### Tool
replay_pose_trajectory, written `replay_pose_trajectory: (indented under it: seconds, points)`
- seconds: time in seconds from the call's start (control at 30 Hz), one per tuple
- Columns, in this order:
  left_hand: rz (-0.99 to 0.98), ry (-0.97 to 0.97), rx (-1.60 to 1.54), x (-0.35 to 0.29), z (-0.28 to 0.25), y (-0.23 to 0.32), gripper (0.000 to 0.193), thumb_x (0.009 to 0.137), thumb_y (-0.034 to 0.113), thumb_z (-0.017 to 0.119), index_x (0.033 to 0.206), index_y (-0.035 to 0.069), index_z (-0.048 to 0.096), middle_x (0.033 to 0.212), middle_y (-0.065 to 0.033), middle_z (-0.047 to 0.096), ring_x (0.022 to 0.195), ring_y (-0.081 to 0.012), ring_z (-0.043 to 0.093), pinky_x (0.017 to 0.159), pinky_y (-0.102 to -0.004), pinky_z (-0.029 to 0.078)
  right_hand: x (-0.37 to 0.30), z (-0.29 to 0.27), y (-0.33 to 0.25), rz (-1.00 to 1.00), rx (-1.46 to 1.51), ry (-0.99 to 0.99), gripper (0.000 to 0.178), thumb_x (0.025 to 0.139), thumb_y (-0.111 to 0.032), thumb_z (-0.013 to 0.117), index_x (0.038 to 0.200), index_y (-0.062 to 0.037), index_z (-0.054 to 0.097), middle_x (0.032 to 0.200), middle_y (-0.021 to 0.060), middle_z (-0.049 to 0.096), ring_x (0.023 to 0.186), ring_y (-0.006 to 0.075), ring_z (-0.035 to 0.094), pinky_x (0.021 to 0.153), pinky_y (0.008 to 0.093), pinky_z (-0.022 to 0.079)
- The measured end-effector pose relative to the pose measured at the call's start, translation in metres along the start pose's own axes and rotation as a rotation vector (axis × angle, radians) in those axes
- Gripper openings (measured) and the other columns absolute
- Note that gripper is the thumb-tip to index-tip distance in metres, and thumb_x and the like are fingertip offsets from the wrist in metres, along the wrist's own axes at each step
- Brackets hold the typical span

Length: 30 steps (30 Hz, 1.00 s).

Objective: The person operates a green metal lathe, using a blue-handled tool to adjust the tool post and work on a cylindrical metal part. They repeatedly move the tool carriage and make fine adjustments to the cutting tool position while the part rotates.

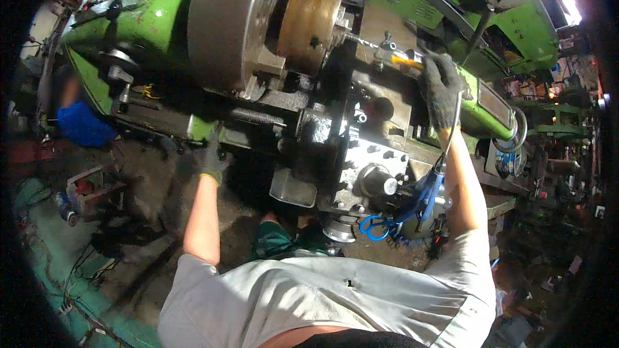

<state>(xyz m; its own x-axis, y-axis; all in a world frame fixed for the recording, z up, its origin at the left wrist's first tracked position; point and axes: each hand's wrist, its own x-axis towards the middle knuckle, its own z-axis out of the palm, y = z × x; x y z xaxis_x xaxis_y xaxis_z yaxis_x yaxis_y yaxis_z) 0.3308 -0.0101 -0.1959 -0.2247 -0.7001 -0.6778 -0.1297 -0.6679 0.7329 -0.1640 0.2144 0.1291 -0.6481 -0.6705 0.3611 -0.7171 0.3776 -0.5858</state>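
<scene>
Up at the far side of the green machine [155,16], the gloved right hand [442,90] lies over the yellow piece [406,62], fingers bent; whether they pinch it, I cannot tell. That piece sits near the outer end of a slim metal rod [365,42], which points toward the round brown block [316,19] between the metal jaws of the big grey drum [222,22]. Down at the machine's near edge, the gloved left hand [214,154] is beside the green part of the rail; its grip is too dark to read. Open room lies between the forearms, broken by a small metal tray [293,187]. The bolted block [371,177] and a blue-handled tool [424,193] crowd the right forearm's inner side. Oily shine and grime mark the metal. Below, the floor [235,209] is dark and stained, turning green at lower left; cluttered shelves [561,122] fill the right.
</scene>
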Motion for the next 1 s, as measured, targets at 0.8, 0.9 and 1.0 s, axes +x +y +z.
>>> replay_pose_trajectory:
  seconds: [0.8,0.9,1.0]
  points:
    - [-0.393,-0.024,1.271,-0.135,-0.184,-0.272,0.064,0.096,0.054,0.055,0.136,0.005,0.061,0.139,-0.0272,0.060,0.128,-0.0465,0.056,0.108,-0.0512,0.045,-0.004,0.033,0.005,-0.537,-0.427,-0.172,0.041,0.086,-0.004,0.065,0.127,-0.0080,0.065,0.111,0.0172,0.071,0.097,0.0373,0.068,0.082,0.0462,0.054]
    - [-0.312,-0.025,1.201,-0.126,-0.163,-0.279,0.062,0.096,0.054,0.054,0.134,0.005,0.063,0.138,-0.0265,0.061,0.128,-0.0460,0.056,0.108,-0.0506,0.045,-0.003,0.038,-0.005,-0.630,-0.485,-0.205,0.046,0.085,-0.001,0.065,0.131,-0.0073,0.063,0.118,0.0170,0.071,0.098,0.0376,0.068,0.082,0.0463,0.055]
    - [-0.188,-0.025,1.159,-0.109,-0.142,-0.257,0.061,0.097,0.053,0.053,0.132,0.005,0.064,0.137,-0.0258,0.061,0.128,-0.0455,0.056,0.108,-0.0499,0.045,-0.005,0.036,-0.005,-0.553,-0.484,-0.185,0.046,0.086,-0.002,0.066,0.132,-0.0093,0.064,0.115,0.0164,0.071,0.098,0.0372,0.068,0.082,0.0458,0.055]
